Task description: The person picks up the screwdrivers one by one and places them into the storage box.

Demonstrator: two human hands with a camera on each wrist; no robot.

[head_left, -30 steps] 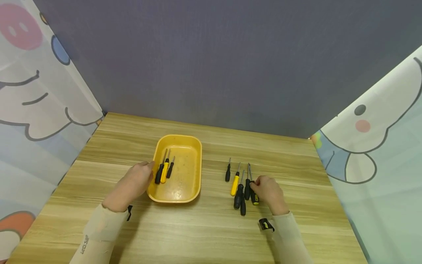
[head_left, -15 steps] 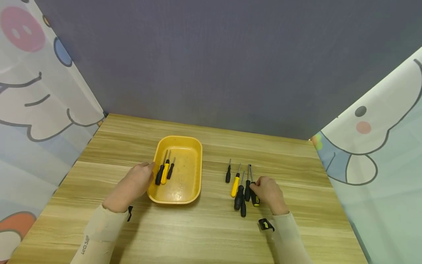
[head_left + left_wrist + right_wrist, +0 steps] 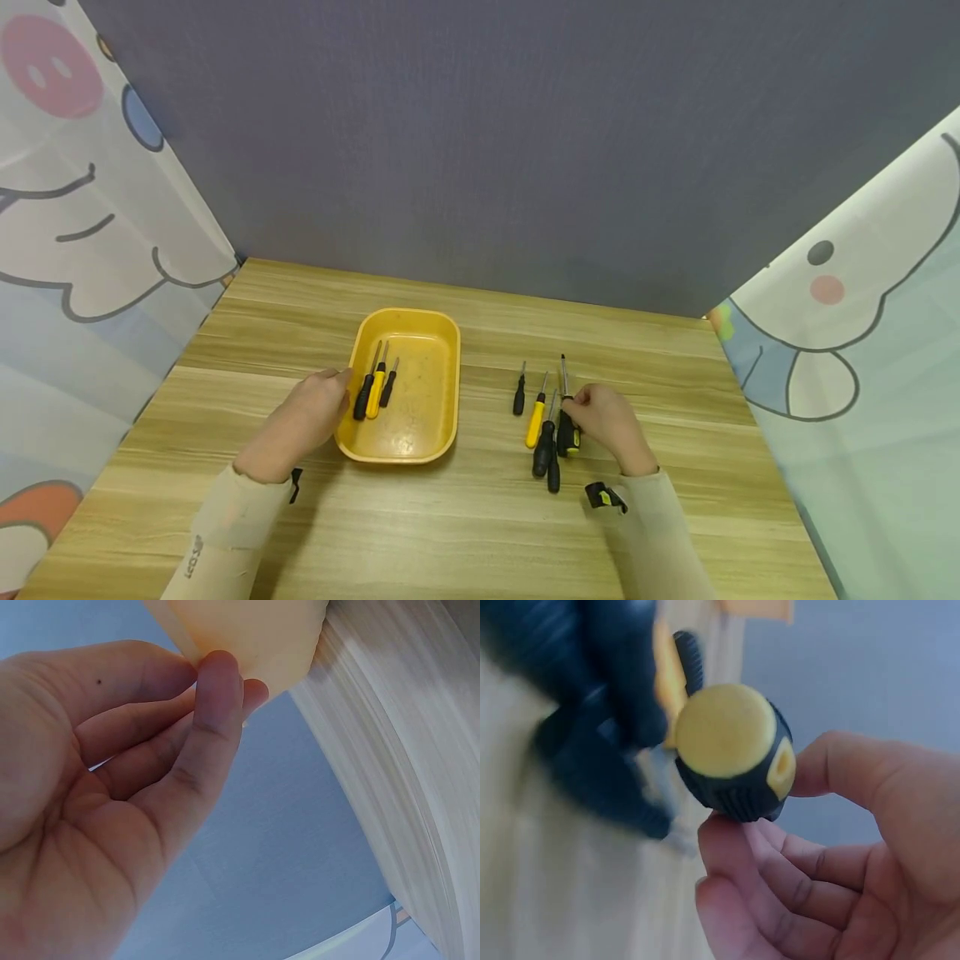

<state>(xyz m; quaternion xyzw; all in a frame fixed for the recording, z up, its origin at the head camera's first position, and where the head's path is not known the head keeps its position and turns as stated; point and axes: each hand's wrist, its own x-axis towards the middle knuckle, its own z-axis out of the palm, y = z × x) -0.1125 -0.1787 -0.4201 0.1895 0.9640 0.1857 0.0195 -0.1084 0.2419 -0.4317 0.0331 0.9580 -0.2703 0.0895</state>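
In the head view, my left hand (image 3: 313, 410) grips the left rim of a yellow plastic tray (image 3: 423, 396); the left wrist view has its thumb and fingers (image 3: 217, 697) pinching the tray's edge. Two black screwdrivers and one yellow screwdriver (image 3: 377, 393) lie along the tray's left side. My right hand (image 3: 607, 421) pinches a black-handled screwdriver (image 3: 568, 437), whose yellow end cap (image 3: 726, 731) faces the right wrist camera. Left of it on the table lie a yellow screwdriver (image 3: 536, 421), a thick black screwdriver (image 3: 543, 450) and smaller black ones. One black screwdriver is hidden behind the held one.
The wooden table (image 3: 480, 525) runs back to a grey panel (image 3: 480, 150). Printed cartoon cloths (image 3: 847, 350) hang at both sides. A short black screwdriver (image 3: 519, 394) lies nearest the tray among those on the table.
My right hand has raised the black-and-yellow screwdriver and shifted it slightly left, so it now covers the black one beside it. The left hand and tray stay still.
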